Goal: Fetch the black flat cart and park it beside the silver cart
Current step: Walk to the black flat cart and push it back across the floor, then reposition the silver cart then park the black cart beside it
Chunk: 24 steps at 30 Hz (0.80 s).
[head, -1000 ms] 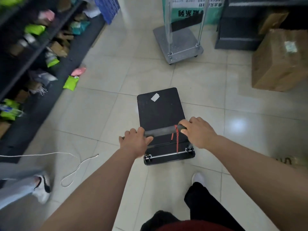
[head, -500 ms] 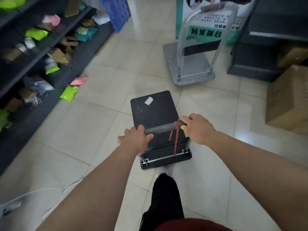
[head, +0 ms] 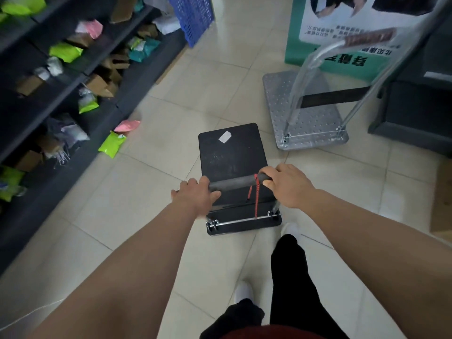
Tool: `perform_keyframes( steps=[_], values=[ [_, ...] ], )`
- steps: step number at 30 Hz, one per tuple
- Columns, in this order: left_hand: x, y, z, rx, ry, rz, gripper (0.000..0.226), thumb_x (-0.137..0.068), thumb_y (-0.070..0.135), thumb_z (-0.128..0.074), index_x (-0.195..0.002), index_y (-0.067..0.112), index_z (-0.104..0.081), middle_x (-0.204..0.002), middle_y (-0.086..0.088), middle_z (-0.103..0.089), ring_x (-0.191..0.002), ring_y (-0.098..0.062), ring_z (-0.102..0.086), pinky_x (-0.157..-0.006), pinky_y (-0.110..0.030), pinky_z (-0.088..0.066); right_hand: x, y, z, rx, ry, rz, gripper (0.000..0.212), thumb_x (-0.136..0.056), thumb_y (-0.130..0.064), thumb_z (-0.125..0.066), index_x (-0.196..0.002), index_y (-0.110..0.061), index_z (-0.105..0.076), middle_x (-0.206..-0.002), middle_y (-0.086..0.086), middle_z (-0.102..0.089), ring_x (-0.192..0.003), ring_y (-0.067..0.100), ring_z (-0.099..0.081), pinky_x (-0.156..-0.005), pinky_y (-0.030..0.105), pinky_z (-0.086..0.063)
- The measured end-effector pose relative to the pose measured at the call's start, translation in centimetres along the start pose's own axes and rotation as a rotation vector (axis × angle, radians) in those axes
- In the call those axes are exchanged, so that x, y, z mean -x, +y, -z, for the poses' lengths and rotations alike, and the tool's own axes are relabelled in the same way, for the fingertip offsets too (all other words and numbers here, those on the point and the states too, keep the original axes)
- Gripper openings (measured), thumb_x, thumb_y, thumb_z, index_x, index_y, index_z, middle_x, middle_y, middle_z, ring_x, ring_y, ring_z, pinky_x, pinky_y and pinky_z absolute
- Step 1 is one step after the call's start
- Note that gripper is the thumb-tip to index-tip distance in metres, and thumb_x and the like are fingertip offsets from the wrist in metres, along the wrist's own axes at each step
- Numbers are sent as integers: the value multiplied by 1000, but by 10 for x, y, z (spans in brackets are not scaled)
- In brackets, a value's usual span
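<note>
Pushing the black flat cart (head: pixel 231 152) toward the silver cart (head: pixel 308 113).
Its handle (head: pixel 238 183) is gripped by both hands, left (head: pixel 195 199) and right (head: pixel 288 185); alignment just left of the nearby silver cart is needed next.

Dim, motion blur, wide-angle warp.
</note>
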<state>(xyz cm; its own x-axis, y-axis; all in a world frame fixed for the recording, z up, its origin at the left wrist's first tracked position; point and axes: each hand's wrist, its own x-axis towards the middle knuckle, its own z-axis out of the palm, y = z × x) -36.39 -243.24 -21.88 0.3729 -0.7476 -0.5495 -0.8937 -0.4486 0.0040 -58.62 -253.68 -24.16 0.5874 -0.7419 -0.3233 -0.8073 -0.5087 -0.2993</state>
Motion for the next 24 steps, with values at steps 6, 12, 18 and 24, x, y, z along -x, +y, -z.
perform_keyframes(
  steps=[6,12,18,24],
  values=[
    [-58,39,42,60,-13,97,45,-95,55,-34,-122,20,-40,-128,-10,-47,-120,-32,-40,-98,-50,-37,-88,44,47,44,-63,92,32,-98,-38,-34,-129,-32,-39,-112,10,-51,-106,29,-46,-93,40,-38],
    [-111,73,76,152,-40,176,43,-95,54,-35,-122,22,-40,-129,-10,-45,-120,-33,-40,-98,-51,-36,-165,80,82,28,-44,154,33,-97,-37,-39,-129,-31,-43,-114,9,-53,-110,30,-46,-96,42,-37],
    [-153,67,97,158,-40,204,44,-94,57,-34,-123,25,-40,-129,-9,-45,-118,-34,-41,-98,-51,-36,-212,82,95,35,-34,187,30,-96,-41,-38,-125,-35,-43,-108,7,-54,-103,29,-49,-92,41,-38],
    [-186,53,121,167,-91,170,49,-92,61,-36,-123,24,-39,-127,-10,-45,-119,-34,-39,-99,-51,-36,-246,73,109,21,-76,171,37,-97,-40,-36,-133,-32,-39,-119,9,-51,-113,29,-46,-99,43,-37]
  ],
)
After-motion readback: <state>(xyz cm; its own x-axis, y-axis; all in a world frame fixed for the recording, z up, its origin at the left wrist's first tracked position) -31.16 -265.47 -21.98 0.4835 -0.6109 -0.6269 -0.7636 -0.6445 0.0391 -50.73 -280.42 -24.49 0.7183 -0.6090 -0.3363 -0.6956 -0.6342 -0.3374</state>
